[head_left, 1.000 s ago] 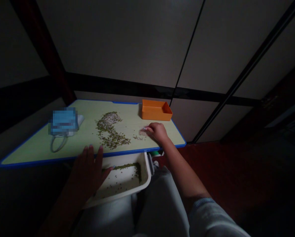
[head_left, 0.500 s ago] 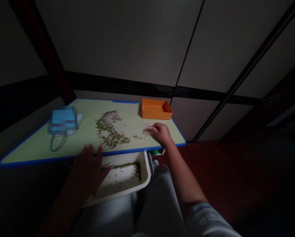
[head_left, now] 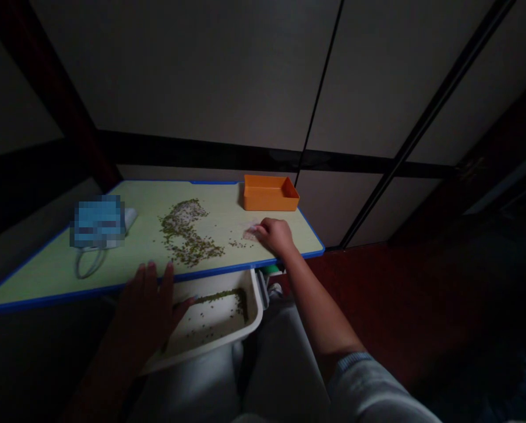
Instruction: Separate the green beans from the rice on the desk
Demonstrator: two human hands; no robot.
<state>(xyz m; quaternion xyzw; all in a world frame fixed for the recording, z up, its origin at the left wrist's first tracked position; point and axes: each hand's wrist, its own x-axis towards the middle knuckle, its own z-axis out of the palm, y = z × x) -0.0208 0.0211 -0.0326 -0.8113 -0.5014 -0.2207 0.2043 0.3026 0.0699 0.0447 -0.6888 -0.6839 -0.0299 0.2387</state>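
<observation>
My right hand (head_left: pixel 275 236) is closed in a pinch over the right part of the table (head_left: pixel 130 258). Between its fingertips is a small, flat, see-through piece (head_left: pixel 249 233), blurred, its kind unclear. Left of it lie a few loose seeds (head_left: pixel 240 243), and farther left a spread heap of small green and brownish seeds (head_left: pixel 186 232). At the near edge rests my left hand (head_left: pixel 150 299), open, fingers apart, with its thumb over the white tub (head_left: pixel 257 305). Green seeds line the tub's far side and right corner, and several lie scattered on its floor.
An orange open box (head_left: pixel 270 201) stands at the table's back right. On the left sits a blurred-out blue object (head_left: pixel 99 220) with a grey cord loop (head_left: pixel 90 263). Cabinet panels (head_left: pixel 201 76) rise right behind the table. My legs are under the tub.
The whole view has shifted a little, so the table sits farther left. My right hand keeps its pinch and has barely moved over the table. My left hand stays at the edge.
</observation>
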